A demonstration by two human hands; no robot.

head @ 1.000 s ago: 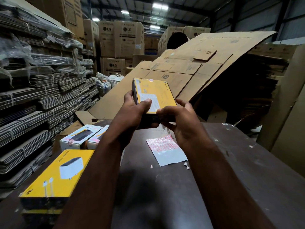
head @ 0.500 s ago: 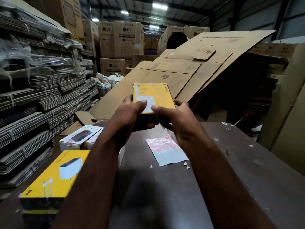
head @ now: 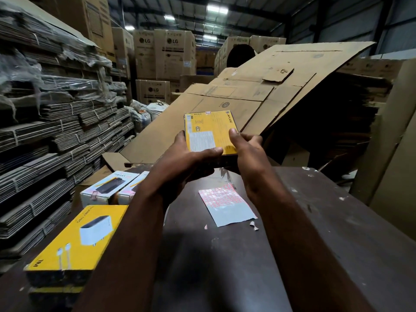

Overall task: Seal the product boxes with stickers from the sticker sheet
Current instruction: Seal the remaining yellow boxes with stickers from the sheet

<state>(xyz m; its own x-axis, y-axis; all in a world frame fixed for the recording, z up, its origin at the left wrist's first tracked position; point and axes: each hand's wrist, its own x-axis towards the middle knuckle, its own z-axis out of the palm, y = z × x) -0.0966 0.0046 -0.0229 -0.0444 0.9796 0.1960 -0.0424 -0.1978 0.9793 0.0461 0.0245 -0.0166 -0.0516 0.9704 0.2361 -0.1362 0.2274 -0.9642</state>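
**Warehouse table, one box held above it in both hands**

A dark table (head: 225,262) stands in a dim warehouse, with tied bundles of flat cartons (head: 56,136) to the left, a big leaning cardboard sheet (head: 258,93) behind, and tall printed cartons (head: 173,55) further back.

Much is hard to read. The near end and underside of the box (head: 211,131) lie in shadow behind the hands, so it is unclear whether a sticker sits there. The small print on its white label is too fine to make out. Of the two white boxes (head: 108,188) at the table's left, the right one is partly hidden by the left forearm. A yellow box (head: 76,237) lies on another at the near left corner, and the lower one is mostly dark and cut off.

The box is held above the table's far part, yellow face up and tilted toward the camera. The left hand (head: 180,163) grips its near left corner, thumb across the yellow face and fingers underneath. The right hand (head: 249,154) grips the right edge, thumb on top. The sheet (head: 227,206) lies flat on the table below the hands, between the forearms, touching neither. A torn scrap (head: 253,225) lies just beside it.
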